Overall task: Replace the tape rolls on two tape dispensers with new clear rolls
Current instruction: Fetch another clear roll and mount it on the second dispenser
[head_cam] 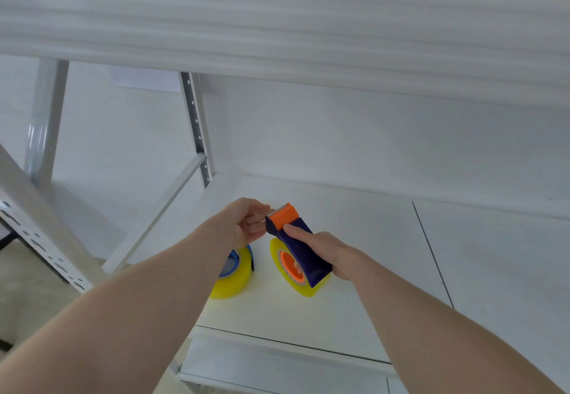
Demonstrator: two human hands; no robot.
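My right hand [327, 251] grips a dark blue tape dispenser [300, 245] with an orange cutter head [283, 216] and an orange hub, held above the white shelf. A yellowish clear tape roll [303, 287] sits in that dispenser. My left hand [246, 224] is just left of the cutter head, its loosely curled fingers at the dispenser's tip; whether they pinch a tape end I cannot tell. A second yellowish clear roll [234, 279] with a blue hub lies on the shelf under my left wrist, partly hidden by my forearm.
The white shelf board [354, 270] carries the items, with a seam running down its right part. An upper shelf beam [277, 23] crosses overhead. Perforated white uprights [197, 128] and a diagonal brace stand at the left. Cardboard boxes sit on top.
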